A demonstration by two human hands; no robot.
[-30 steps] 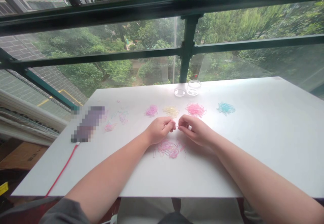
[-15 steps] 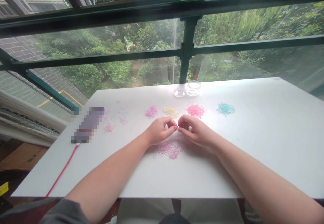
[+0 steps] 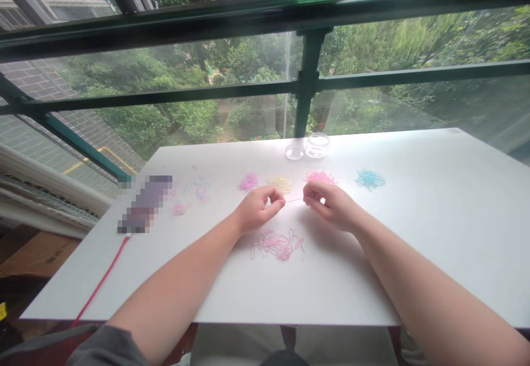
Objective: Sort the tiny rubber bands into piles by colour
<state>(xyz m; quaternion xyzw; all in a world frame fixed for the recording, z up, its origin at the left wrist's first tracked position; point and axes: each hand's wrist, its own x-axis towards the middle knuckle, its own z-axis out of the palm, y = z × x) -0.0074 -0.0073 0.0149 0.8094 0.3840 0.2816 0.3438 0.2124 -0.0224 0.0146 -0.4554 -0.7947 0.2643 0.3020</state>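
My left hand [image 3: 261, 207] and my right hand [image 3: 330, 205] each pinch an end of a thin pink rubber band [image 3: 294, 200], stretched taut between them over the table. Just below the hands lies a loose pile of pink and lilac rubber bands [image 3: 276, 244]. Behind them, a purple pile [image 3: 248, 181], a pale yellow pile [image 3: 280, 183] and a bright pink pile [image 3: 320, 178] sit in a row; my right hand partly covers the bright pink one. A turquoise pile [image 3: 370, 179] lies farther right.
A clear round jar [image 3: 318, 146] and its lid [image 3: 294, 153] stand at the white table's [image 3: 434, 233] back edge. Scattered mixed bands [image 3: 202, 194] lie at the left, beside a blurred-out phone-like object [image 3: 144, 205] with a red cord [image 3: 101, 280]. A window with green bars is behind.
My hands have moved apart, the left slightly leftward and the right to the right. The pink band between them now shows as a stretched line.
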